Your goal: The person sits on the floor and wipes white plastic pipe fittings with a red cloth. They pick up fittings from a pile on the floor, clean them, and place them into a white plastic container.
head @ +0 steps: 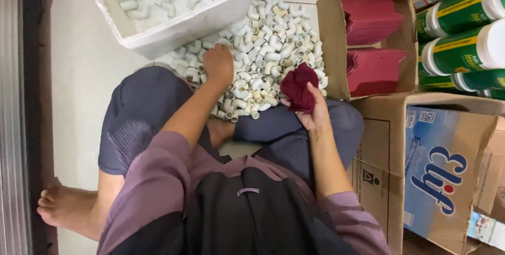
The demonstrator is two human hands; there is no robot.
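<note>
— On the floor ahead, what is each hand doing?
— The left hand (218, 64) presses, fingers curled, into the heap of white pipe elbows (268, 44); what it grips is hidden. The right hand (311, 112) clutches a dark red cloth (298, 86) at the heap's near edge, beside the cardboard box (329, 34).

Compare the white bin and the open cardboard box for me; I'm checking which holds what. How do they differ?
The white bin is pale plastic; the cardboard box is brown with flaps open. The white bin holds a few white pipe elbows; the cardboard box holds stacked dark red pieces. Both stand open on the floor beside the elbow pile.
</note>
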